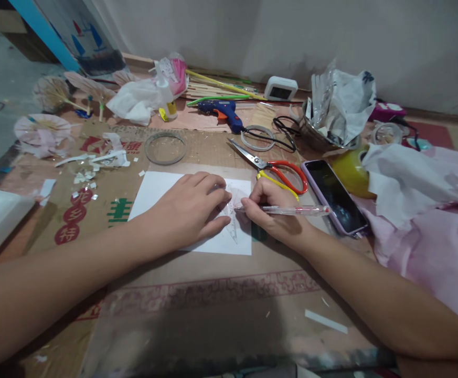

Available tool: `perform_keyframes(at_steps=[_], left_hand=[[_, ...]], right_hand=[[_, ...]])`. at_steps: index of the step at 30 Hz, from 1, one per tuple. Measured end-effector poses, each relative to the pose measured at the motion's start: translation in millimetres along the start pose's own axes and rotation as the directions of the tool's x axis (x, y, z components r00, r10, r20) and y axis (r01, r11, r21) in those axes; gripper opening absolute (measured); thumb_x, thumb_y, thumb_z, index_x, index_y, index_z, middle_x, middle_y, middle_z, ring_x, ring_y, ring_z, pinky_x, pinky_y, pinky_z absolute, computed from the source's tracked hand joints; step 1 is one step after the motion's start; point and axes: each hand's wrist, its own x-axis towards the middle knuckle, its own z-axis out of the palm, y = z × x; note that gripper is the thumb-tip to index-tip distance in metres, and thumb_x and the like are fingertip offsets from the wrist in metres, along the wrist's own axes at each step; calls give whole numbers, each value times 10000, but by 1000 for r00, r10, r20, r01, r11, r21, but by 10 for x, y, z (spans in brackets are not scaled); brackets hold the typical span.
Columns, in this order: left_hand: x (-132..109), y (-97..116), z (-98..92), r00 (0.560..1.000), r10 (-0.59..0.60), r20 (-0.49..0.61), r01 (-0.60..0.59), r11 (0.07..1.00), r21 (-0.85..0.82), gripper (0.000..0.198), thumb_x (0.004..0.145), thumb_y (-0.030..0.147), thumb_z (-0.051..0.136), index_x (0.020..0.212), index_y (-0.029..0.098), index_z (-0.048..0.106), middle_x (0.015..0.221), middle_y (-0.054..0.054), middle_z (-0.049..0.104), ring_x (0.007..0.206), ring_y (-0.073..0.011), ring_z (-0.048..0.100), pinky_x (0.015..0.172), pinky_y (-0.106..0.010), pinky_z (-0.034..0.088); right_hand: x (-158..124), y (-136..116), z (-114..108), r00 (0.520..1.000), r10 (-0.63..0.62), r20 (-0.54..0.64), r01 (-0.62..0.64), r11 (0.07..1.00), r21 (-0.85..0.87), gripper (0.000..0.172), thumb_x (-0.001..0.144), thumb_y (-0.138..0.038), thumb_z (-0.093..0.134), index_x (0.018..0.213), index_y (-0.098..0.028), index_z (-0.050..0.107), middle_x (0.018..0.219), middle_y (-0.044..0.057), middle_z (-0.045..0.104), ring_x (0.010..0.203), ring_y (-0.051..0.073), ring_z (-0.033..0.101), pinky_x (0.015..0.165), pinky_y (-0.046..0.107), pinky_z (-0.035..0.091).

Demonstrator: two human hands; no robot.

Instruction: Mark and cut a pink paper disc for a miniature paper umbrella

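Observation:
A sheet of white paper (156, 191) lies on the cardboard in front of me. On it rests a clear plastic set square (232, 227), partly hidden under my fingers. My left hand (191, 207) is over the paper, its thumb and curled fingers holding the set square down from the left. My right hand (273, 205) grips a clear pen with red parts (295, 210), its tip at the set square's right edge. Faint reddish lines seem to show beside the tip. Just beyond my right hand lie scissors with red-orange handles (287, 172) and a yellow-handled tool (274, 181).
A phone (334, 197) lies right of my right hand, beside yellow tape (352, 170) and pink cloth or paper (421, 247). Farther back are a blue glue gun (223, 111), a tape ring (166, 148) and a metal bowl (311, 131). Paper scraps (85, 176) lie left.

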Motion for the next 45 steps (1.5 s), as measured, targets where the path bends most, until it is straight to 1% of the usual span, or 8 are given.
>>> perform_keyframes(at_steps=[7,15,23,34,42,45], left_hand=[[-4,-2,9,1000,-1,-11,1,1000,-12,360,974,448,557,1138,149,673,1282,-162,634,1177,-358,600,1002,-557,505],[-3,3,21,1000,-7,-9,7,1000,4,361,978,450,548,1144,155,673,1275,-155,640,1167,-348,603,1003,-540,503],[-5,10,27,1000,-4,-18,4,1000,11,356,980,447,546,1146,157,668,1275,-153,639,1164,-350,602,991,-541,502],[0,19,12,1000,-14,-9,14,1000,4,353,977,448,549,1146,163,669,1271,-158,641,1161,-339,599,995,-519,490],[13,35,-2,1000,-24,1,24,1000,8,351,964,431,568,1142,152,687,1263,-159,640,1157,-349,600,982,-535,502],[13,33,3,1000,-29,-3,29,1000,8,348,961,433,566,1135,157,686,1270,-158,639,1158,-348,601,981,-532,501]], right_hand=[[-6,-2,2,1000,13,8,-13,1000,-7,282,914,-298,674,740,-225,464,636,-62,496,566,102,446,550,270,320],[4,19,3,999,-29,-16,29,999,-18,278,911,-289,680,741,-223,469,639,-66,483,561,96,429,545,268,311],[2,23,7,1000,-21,-12,21,1000,0,279,907,-287,685,739,-224,471,647,-64,486,568,100,430,548,267,309],[0,21,-8,999,-35,12,35,999,1,259,922,-293,670,766,-225,475,669,-58,503,579,105,442,556,269,317],[5,-6,-21,998,-63,27,64,998,-3,266,906,-271,651,728,-222,461,636,-59,487,553,100,424,541,267,305],[1,-6,-15,999,-44,29,44,999,3,259,912,-283,645,736,-224,464,640,-55,487,560,104,430,550,269,311]])
